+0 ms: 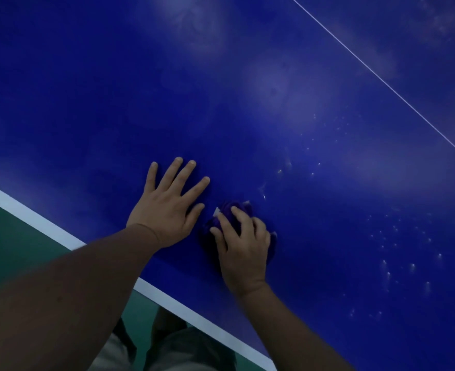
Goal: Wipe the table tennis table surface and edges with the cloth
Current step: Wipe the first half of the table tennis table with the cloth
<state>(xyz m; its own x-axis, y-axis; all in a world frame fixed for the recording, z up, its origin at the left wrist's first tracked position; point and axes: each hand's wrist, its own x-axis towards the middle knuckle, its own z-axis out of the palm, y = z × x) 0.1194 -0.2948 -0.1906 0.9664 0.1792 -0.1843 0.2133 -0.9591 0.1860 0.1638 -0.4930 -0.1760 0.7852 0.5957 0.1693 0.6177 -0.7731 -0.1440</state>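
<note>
The blue table tennis table (247, 103) fills most of the view. My right hand (243, 243) presses down on a bunched purple cloth (237, 210), fingers curled over it, a short way in from the near white edge band (33, 218). My left hand (171, 203) lies flat on the table just left of the cloth, fingers spread and straight. Most of the cloth is hidden under my right hand.
Small pale specks and droplets (397, 253) dot the surface to the right of the cloth. A thin white centre line (381, 79) runs diagonally at the upper right. Green floor (12, 250) and my legs (167, 349) show below the table's edge.
</note>
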